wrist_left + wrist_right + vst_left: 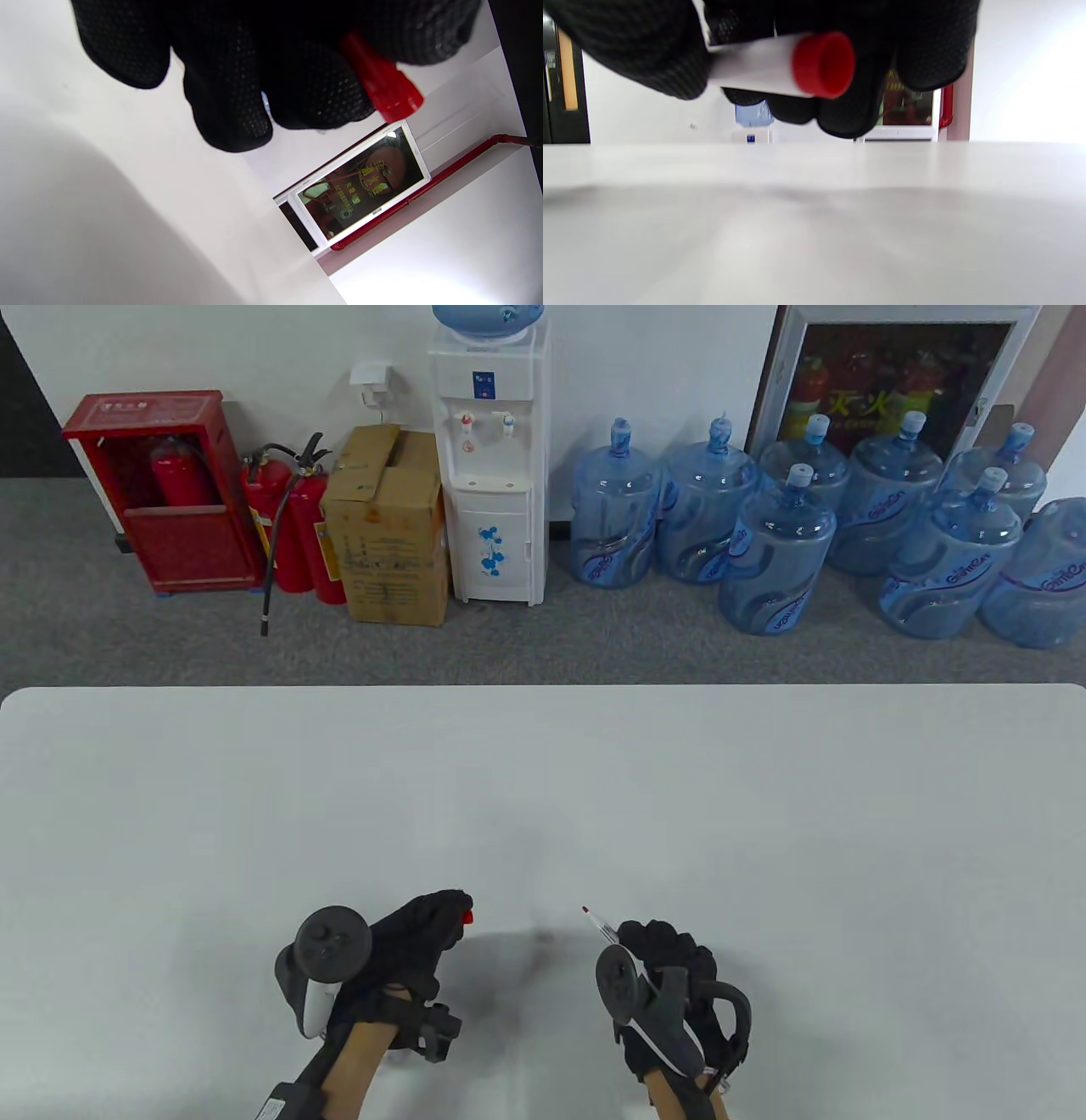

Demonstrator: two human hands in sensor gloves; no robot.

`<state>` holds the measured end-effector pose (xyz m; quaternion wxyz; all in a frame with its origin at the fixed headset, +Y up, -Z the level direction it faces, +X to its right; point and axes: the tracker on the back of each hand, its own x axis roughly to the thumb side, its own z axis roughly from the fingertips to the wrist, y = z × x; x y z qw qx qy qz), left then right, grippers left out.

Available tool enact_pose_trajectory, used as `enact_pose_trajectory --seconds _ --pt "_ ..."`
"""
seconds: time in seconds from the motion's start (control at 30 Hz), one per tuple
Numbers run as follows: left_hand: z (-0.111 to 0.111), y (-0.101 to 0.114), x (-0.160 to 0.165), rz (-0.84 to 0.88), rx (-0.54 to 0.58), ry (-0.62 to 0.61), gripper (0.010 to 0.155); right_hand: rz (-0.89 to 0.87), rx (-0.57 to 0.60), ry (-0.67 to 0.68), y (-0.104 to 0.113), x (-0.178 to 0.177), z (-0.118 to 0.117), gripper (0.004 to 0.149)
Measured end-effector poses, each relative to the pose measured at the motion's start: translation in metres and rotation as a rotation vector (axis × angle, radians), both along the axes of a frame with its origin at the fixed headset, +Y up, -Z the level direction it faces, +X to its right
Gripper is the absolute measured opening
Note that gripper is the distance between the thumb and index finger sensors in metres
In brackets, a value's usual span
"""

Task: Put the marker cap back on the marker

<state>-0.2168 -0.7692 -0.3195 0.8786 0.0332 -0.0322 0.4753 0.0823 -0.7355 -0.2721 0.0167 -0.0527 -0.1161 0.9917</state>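
My left hand (pixel 424 937) holds a red marker cap (pixel 467 914) between its fingertips, a little above the white table (pixel 543 780). In the left wrist view the red cap (pixel 382 82) sticks out from between the gloved fingers (pixel 229 97). My right hand (pixel 670 959) grips a white marker (pixel 601 929) whose red tip points up and to the left, toward the cap. In the right wrist view the marker's white barrel with its red end plug (pixel 823 63) lies across my gloved fingers (pixel 848 114). The cap and the marker tip are apart.
Beyond the table's far edge stand a water dispenser (pixel 490 466), several blue water jugs (pixel 780 551), a cardboard box (pixel 386 526) and red fire extinguishers (pixel 288 526) on the grey floor.
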Motion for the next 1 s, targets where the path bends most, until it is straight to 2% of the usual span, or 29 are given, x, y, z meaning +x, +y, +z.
enact_pose_trajectory --seconds 0.23,0.37,0.53,1.0 --pt "0.005 0.001 0.017 -0.073 -0.003 -0.051 0.045 0.061 0.187 0.095 0.005 -0.01 0.008 0.056" --pt "0.009 0.002 0.024 -0.073 0.016 -0.063 0.049 -0.001 0.191 0.137 0.003 -0.015 0.01 0.056" --pt "0.012 0.001 0.032 -0.056 0.006 -0.087 0.05 0.056 0.233 0.211 0.0 -0.024 0.013 0.056" --pt "0.014 -0.001 0.045 -0.09 0.006 -0.137 0.047 0.073 0.233 0.239 0.001 -0.031 0.016 0.056"
